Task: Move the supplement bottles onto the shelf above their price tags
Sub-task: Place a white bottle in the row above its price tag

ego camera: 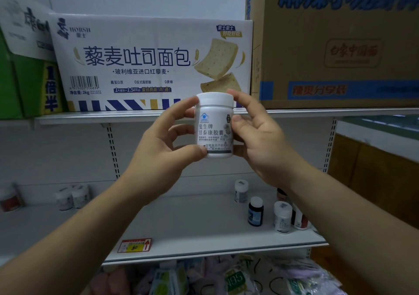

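Both hands hold one white supplement bottle (214,125) upright at chest height in front of the shelf (181,233), label toward the camera, probably so it can be read and matched to a tag. The left hand (163,145) grasps it from nine o'clock, thumb near the base and fingers behind; the right hand (256,136) pinches it from three o'clock, thumb on the label. A red price tag (135,245) sits on the shelf edge at seven o'clock; other bottles (267,208) cluster at five o'clock.

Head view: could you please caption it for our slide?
Both hands hold a white supplement bottle before a half-stocked shelf.
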### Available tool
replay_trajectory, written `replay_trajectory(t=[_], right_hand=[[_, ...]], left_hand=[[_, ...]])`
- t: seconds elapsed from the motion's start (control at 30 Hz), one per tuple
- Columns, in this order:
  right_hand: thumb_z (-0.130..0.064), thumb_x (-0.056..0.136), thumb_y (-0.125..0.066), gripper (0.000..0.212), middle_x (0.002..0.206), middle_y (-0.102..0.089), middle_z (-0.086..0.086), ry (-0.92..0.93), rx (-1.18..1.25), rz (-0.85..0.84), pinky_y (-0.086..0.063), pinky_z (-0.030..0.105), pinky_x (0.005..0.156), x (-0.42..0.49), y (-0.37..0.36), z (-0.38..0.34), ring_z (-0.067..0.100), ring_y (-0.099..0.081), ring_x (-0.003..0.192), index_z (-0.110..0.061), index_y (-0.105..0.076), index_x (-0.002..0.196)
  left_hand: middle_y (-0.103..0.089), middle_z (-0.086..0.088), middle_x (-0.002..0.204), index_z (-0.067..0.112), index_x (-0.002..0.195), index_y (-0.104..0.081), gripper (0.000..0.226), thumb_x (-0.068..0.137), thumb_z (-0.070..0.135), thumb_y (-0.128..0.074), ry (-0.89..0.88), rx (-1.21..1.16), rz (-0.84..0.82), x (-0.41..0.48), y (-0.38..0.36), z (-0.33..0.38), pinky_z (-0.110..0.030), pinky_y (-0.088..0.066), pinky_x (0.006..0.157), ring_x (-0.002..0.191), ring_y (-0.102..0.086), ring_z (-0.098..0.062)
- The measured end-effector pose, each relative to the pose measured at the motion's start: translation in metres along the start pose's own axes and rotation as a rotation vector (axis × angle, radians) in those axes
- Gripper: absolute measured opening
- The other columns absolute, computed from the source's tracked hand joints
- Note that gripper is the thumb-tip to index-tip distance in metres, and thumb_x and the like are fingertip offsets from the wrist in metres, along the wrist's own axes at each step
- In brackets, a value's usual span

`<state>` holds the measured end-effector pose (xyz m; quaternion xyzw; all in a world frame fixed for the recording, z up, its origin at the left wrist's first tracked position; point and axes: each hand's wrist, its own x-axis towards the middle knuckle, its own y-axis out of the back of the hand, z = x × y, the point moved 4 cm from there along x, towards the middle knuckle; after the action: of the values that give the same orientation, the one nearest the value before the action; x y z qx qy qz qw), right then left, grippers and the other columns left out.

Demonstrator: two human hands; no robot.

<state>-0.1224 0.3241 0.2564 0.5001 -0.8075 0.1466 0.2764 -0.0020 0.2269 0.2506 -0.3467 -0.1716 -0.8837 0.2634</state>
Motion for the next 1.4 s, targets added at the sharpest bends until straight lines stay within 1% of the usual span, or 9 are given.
replay_trajectory(t=[0.23, 0.43, 0.57, 0.73, 0.9, 1.07, 1.13, 1.3, 1.4], right_hand=[[-0.014, 0.101, -0.033, 0.037, 0.088, -0.068, -0.004, -0.022, 0.045, -0.030, -0.058, 0.037, 0.075, 0.001, 0.003, -0.004, 0.016, -0.067, 0.094, -0.046, -0.048, 0.113], [-0.023, 0.097, -0.043, 0.036, 0.114, -0.059, -0.001, -0.064, 0.018, -0.131, -0.055, 0.039, 0.087, 0.007, -0.017, 0.030, 0.017, -0.061, 0.107, -0.051, -0.040, 0.120], [-0.032, 0.088, -0.059, 0.045, 0.115, -0.058, 0.000, -0.136, -0.092, -0.208, -0.054, 0.046, 0.088, 0.005, -0.066, 0.083, 0.019, -0.060, 0.107, -0.059, -0.039, 0.118], [-0.017, 0.093, -0.056, 0.051, 0.116, -0.057, 0.004, -0.252, -0.045, -0.266, -0.056, 0.037, 0.085, -0.003, -0.160, 0.138, 0.018, -0.060, 0.103, -0.043, -0.036, 0.132], [-0.009, 0.091, -0.057, 0.048, 0.110, -0.058, 0.006, -0.342, -0.030, -0.300, -0.054, 0.039, 0.086, -0.013, -0.276, 0.190, 0.020, -0.061, 0.096, -0.042, -0.040, 0.123], [-0.006, 0.093, -0.054, 0.048, 0.099, -0.059, 0.002, -0.425, 0.009, -0.303, -0.056, 0.035, 0.080, -0.005, -0.365, 0.219, 0.022, -0.062, 0.092, -0.036, -0.039, 0.127], [-0.007, 0.093, -0.053, 0.051, 0.102, -0.059, 0.005, -0.459, 0.012, -0.295, -0.056, 0.036, 0.079, 0.003, -0.388, 0.229, 0.024, -0.062, 0.094, -0.031, -0.037, 0.136], [-0.007, 0.094, -0.052, 0.053, 0.093, -0.056, 0.001, -0.501, -0.041, -0.279, -0.052, 0.019, 0.064, 0.034, -0.415, 0.267, 0.009, -0.059, 0.078, -0.027, -0.035, 0.140], [-0.011, 0.092, -0.055, 0.054, 0.100, -0.058, 0.003, -0.501, -0.088, -0.264, -0.054, 0.029, 0.074, 0.054, -0.421, 0.302, 0.013, -0.061, 0.084, -0.031, -0.037, 0.139]], left_hand=[[-0.060, 0.007, 0.114, 0.037, 0.111, -0.058, 0.062, 0.052, 0.021, -0.071, -0.006, -0.005, 0.030, 0.000, -0.003, 0.007, -0.025, -0.054, 0.069, 0.099, -0.060, -0.009], [-0.056, 0.001, 0.122, 0.035, 0.119, -0.054, 0.068, 0.054, 0.026, -0.072, 0.107, 0.127, 0.129, -0.022, 0.018, -0.006, -0.033, -0.056, 0.081, 0.106, -0.059, -0.016], [-0.059, -0.003, 0.118, 0.039, 0.116, -0.053, 0.067, 0.056, 0.018, -0.076, 0.296, 0.181, 0.160, -0.063, 0.061, -0.035, -0.040, -0.055, 0.086, 0.105, -0.062, -0.018], [-0.061, -0.004, 0.115, 0.039, 0.113, -0.051, 0.065, 0.071, -0.006, -0.072, 0.460, 0.204, 0.221, -0.127, 0.142, -0.062, -0.036, -0.054, 0.087, 0.103, -0.064, -0.020], [-0.062, 0.001, 0.113, 0.037, 0.113, -0.049, 0.064, 0.074, -0.010, -0.068, 0.561, 0.224, 0.272, -0.196, 0.239, -0.076, -0.028, -0.055, 0.080, 0.099, -0.065, -0.012], [-0.063, 0.001, 0.113, 0.038, 0.109, -0.051, 0.066, 0.073, -0.015, -0.066, 0.607, 0.260, 0.322, -0.229, 0.322, -0.083, -0.034, -0.054, 0.082, 0.097, -0.064, -0.017], [-0.062, 0.001, 0.112, 0.041, 0.109, -0.051, 0.066, 0.074, -0.013, -0.066, 0.620, 0.256, 0.326, -0.234, 0.348, -0.092, -0.035, -0.055, 0.081, 0.098, -0.064, -0.017], [-0.062, 0.006, 0.110, 0.044, 0.108, -0.050, 0.066, 0.075, -0.011, -0.066, 0.651, 0.231, 0.328, -0.229, 0.392, -0.128, -0.025, -0.054, 0.074, 0.096, -0.064, -0.011], [-0.060, 0.005, 0.110, 0.038, 0.110, -0.049, 0.061, 0.077, -0.012, -0.064, 0.680, 0.205, 0.335, -0.219, 0.412, -0.158, -0.019, -0.054, 0.069, 0.095, -0.063, -0.010]])
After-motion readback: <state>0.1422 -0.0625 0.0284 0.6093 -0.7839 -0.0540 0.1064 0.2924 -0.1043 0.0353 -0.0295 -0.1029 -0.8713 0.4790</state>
